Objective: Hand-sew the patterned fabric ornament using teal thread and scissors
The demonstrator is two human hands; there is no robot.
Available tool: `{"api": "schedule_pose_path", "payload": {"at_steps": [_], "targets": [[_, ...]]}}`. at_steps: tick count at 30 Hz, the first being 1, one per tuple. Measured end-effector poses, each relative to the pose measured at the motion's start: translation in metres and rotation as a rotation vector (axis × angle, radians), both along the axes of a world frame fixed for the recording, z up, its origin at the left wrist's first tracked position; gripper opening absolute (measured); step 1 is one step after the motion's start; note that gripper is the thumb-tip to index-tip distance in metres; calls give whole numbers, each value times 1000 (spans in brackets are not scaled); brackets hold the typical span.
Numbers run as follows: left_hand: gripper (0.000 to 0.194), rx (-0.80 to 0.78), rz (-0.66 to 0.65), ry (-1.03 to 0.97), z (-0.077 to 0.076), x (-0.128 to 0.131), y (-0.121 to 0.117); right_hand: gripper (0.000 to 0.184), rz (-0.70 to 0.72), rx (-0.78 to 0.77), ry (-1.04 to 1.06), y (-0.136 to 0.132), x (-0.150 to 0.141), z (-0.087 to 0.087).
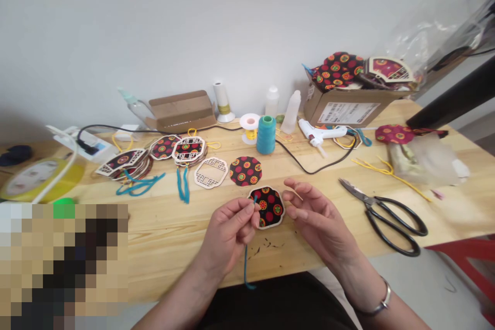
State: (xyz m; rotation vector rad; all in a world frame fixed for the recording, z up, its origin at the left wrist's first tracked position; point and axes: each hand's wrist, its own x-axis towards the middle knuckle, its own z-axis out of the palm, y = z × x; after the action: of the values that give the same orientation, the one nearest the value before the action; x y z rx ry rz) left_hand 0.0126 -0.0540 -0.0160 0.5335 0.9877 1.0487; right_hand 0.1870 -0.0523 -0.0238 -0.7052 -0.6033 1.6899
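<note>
My left hand [232,219] is closed, thumb and forefinger pinching a teal cord [246,265] against the left side of a fabric-covered wooden ornament [271,206]. The ornament has a pale scalloped rim and black cloth with red and yellow flowers. The cord's short end shows above my fingertips, and its long end hangs to the table edge. Beside the ornament's right edge, my right hand [320,216] is open with curved, parted fingers. Just beyond lie a round flowered fabric piece [246,170] and a bare wooden lattice frame [211,172].
Black-handled scissors [381,216] lie at right. Behind stand a teal thread spool [266,135], a white glue gun [320,131] with its black cable, and a cardboard box [340,105] of fabric pieces. Finished ornaments [189,149] and a yellow tape roll [42,180] are at left.
</note>
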Motion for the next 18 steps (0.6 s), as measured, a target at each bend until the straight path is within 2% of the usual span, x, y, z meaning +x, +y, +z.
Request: {"api": "schedule_pose_path", "payload": {"at_steps": [9,18], "targets": [[14,61,-2,61,24,5,-15,32,-52,-69,36,-7,-5,13],[16,58,-22,74,19,8,-21,36,-85,-113,-8,-8,-9,5]]}}
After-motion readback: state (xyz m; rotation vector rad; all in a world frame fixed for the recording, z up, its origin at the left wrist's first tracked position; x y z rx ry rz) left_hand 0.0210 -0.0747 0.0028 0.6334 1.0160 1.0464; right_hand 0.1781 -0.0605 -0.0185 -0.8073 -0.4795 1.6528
